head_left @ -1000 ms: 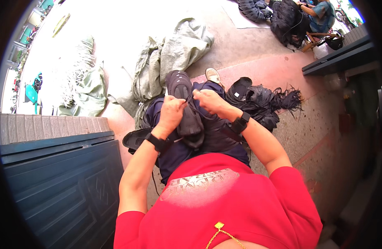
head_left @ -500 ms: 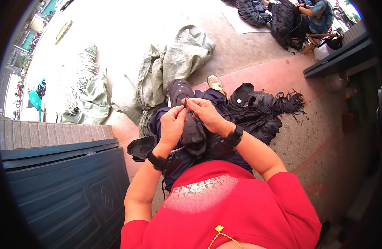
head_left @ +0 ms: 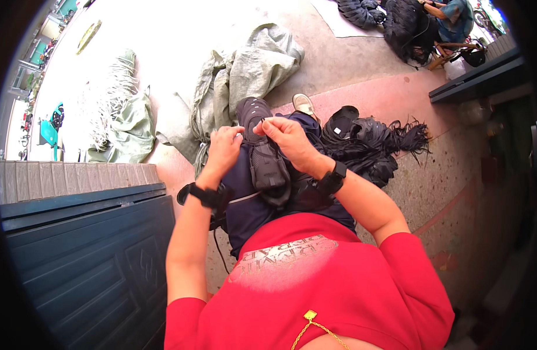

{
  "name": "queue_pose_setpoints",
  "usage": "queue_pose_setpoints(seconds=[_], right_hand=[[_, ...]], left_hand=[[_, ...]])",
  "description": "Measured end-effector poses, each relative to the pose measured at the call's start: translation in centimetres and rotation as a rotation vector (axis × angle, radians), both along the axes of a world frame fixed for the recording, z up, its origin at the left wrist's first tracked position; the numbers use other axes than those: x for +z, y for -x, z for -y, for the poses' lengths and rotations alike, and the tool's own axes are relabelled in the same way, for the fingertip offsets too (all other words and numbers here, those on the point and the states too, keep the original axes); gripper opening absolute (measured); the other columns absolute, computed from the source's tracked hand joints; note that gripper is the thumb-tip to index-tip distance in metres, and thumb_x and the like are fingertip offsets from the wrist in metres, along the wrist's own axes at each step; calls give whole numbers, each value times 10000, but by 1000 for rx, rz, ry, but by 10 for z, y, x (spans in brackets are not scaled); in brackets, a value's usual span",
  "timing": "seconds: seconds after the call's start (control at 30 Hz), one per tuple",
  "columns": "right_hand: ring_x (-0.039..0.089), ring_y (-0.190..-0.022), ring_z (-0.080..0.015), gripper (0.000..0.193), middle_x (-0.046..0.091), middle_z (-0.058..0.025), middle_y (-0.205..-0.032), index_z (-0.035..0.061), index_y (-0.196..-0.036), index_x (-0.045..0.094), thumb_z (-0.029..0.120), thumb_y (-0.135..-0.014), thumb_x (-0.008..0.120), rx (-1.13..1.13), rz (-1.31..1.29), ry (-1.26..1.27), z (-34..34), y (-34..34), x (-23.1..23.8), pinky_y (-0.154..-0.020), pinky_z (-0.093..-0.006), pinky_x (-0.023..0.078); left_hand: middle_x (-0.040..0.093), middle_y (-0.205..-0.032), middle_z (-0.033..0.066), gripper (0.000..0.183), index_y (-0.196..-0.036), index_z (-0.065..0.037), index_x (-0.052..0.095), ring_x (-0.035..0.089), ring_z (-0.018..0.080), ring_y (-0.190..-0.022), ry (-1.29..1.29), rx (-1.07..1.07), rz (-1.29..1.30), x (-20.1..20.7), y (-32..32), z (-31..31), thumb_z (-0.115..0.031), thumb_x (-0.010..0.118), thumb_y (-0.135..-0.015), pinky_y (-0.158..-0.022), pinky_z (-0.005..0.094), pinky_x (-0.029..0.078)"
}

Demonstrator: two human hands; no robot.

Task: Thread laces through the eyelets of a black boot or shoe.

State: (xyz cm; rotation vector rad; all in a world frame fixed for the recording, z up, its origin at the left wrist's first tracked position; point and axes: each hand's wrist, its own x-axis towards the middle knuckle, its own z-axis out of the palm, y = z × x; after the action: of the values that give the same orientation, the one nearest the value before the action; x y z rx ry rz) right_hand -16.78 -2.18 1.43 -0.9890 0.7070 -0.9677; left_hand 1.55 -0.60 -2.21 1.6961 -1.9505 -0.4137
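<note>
A dark grey and black mesh shoe (head_left: 268, 169) lies across my lap, its toe pointing away from me. Just left of its opening is my left hand (head_left: 226, 150), fingers bent and closed together; whatever they hold is too small to make out. Over the shoe's right side my right hand (head_left: 287, 140) pinches thumb against forefinger, with a thin dark bit, apparently a shoelace end, at the tips. The two hands are a little apart. On the floor to the right sits a heap of black shoes and laces (head_left: 370, 140).
Grey-green woven sacks (head_left: 254, 64) lie ahead on the floor. A bundle of pale laces (head_left: 119, 81) is at far left. Blue metal doors (head_left: 93, 251) stand at left and right. Another person (head_left: 452, 20) sits at the far right by black bundles (head_left: 405, 32).
My hands, which met over the shoe around a thin black piece, have drawn apart. The left has moved left, the right slightly right and up. The shoe shows more openly between them.
</note>
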Motion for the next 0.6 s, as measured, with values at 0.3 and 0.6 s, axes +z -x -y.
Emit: queue_pose_setpoints(seconds=[0.3, 0.6], right_hand=[[504, -535, -64, 194, 544, -8, -615, 10, -920, 567, 191, -888, 504, 144, -44, 175, 22, 20, 79, -599, -215, 437], [490, -504, -138, 144, 521, -35, -608, -5, -795, 526, 87, -865, 440, -236, -348, 794, -17, 67, 197, -620, -256, 449]], left_hand=[[597, -758, 77, 142, -798, -41, 614, 537, 206, -750, -748, -255, -5, 1, -8, 46, -163, 633, -730, -698, 322, 440], [549, -776, 3, 202, -982, -23, 548, 533, 82, -710, -961, -94, -523, 0, -13, 46, -83, 578, -791, -672, 210, 439]])
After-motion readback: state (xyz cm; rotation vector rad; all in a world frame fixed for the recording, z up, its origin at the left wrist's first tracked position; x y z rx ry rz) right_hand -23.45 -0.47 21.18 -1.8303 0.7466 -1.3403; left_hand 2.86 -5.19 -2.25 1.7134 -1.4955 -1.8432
